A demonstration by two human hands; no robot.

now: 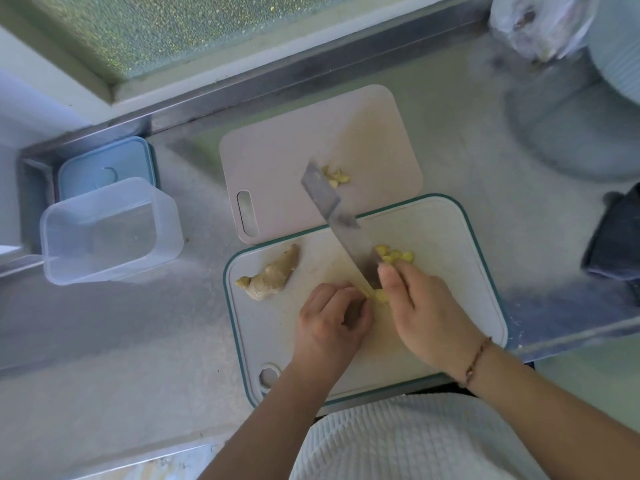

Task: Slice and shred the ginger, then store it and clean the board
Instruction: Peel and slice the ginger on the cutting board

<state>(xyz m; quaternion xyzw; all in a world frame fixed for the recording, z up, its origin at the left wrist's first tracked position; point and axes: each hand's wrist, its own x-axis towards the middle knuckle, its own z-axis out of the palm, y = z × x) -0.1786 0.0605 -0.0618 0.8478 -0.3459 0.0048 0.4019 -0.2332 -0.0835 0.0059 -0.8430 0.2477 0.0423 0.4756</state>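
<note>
A peeled yellow ginger piece (379, 295) is being pinched by the left hand (332, 318) and sliced with the grey-bladed knife (337, 220), gripped by the right hand (420, 306). The knobbly unpeeled ginger root (273, 273) is being left uncut; storing and cleaning are judged outstanding.

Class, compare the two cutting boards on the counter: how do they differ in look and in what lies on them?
The near board is white with a teal rim; the far board is plain pinkish-beige. The near board overlaps the far board's edge. The near board carries an unpeeled ginger piece and slices; the far board holds only a few cut pieces. Both have rounded corners and a handle hole.
</note>
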